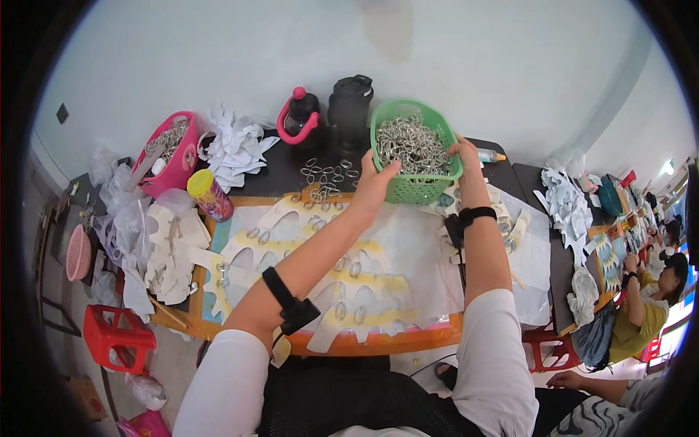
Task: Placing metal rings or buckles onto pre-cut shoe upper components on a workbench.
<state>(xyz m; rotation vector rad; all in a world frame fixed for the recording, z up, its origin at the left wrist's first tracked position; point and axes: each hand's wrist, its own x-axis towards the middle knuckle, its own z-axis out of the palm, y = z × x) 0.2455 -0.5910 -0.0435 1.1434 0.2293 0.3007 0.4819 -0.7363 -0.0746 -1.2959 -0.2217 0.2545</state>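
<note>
A green plastic basket [426,191] full of small silver metal rings [412,146] is held at the back of the table between both hands. My left hand [374,186] grips its left front side, thumb near the rim. On its right rim close the fingers of my right hand [464,159]. Left of the basket, several loose oval rings [320,176] lie scattered on the dark tabletop. Below my arms, white cut-out pieces [371,288] with yellowish strips lie on a translucent sheet, with pairs of rings set on them.
Behind stand a black tumbler [351,109] and a dark bottle with a pink handle [300,116]. At left are a pink basket [175,156] of rings, a yellow-lidded canister [210,195] and white scraps [237,149]. A red stool [118,339] stands lower left; a co-worker [644,313] sits at right.
</note>
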